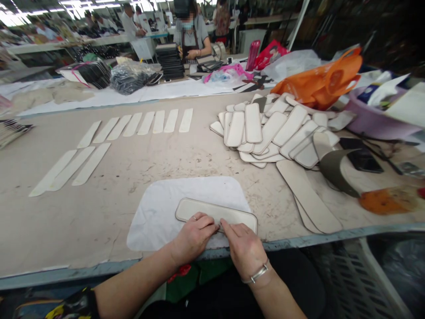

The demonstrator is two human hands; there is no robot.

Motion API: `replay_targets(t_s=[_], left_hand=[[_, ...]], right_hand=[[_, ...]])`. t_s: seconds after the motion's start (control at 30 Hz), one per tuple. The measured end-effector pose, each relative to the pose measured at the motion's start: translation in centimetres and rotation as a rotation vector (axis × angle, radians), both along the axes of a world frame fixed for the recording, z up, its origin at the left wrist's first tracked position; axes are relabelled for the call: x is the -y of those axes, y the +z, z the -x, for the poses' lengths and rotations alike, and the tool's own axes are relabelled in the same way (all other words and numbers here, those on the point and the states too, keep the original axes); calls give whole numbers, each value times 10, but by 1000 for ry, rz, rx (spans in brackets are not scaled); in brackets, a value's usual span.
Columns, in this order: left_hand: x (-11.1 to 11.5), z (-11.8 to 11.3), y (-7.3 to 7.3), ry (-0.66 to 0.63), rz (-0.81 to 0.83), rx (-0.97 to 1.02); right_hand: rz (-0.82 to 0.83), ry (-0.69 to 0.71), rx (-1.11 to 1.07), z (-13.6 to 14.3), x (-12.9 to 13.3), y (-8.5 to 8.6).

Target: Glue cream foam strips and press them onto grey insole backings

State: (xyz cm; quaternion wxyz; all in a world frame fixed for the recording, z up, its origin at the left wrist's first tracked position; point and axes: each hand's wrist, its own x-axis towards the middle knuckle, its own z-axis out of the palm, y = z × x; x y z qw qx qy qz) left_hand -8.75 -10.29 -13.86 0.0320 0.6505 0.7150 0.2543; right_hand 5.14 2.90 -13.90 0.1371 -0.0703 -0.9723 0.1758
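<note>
Both hands press down on one long padded piece (215, 214), pale with rounded ends and a stitched border, which lies flat on a white sheet (159, 212) at the near edge of the surface (133, 177). The left hand (194, 237) rests knuckles up on the piece's near edge, its fingers (206, 223) curled and pinched down on that edge. The right hand (244, 248), a metal bangle at its wrist, meets it from the other side, fingers bent with the tips on the same edge; the two hands touch at the fingertips.

Beyond the white sheet and to its right a loose heap of like padded pieces (275, 130) fans out, and two longer flat ones (308, 197) lie between the heap and the near edge. Beyond the sheet and to its left, thin pale strips (139, 124) lie side by side in two rows.

Farther right than the heap stands a lilac basin (375, 124) holding papers and white packets, though the blur hides exactly what they are. An orange plastic bag (322, 79) slumps just behind the heap; I cannot tell what is in it. Past the surface's far edge a person (192, 33) sits beside a black stack.
</note>
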Motion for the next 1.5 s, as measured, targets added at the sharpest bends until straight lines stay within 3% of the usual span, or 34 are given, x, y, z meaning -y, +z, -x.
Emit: replay_targets(t_s=[0.3, 1.07, 1.37, 1.5], left_hand=[[1, 1, 2, 5, 10, -10], [3, -1, 2, 5, 33, -13], [5, -3, 2, 84, -60, -78], [6, 0, -2, 60, -34, -69]], right_hand=[[17, -100, -64, -3, -1, 2], [-48, -96, -26, -1, 6, 1], [97, -241, 69, 0, 14, 19], [104, -210, 78, 15, 30, 22]])
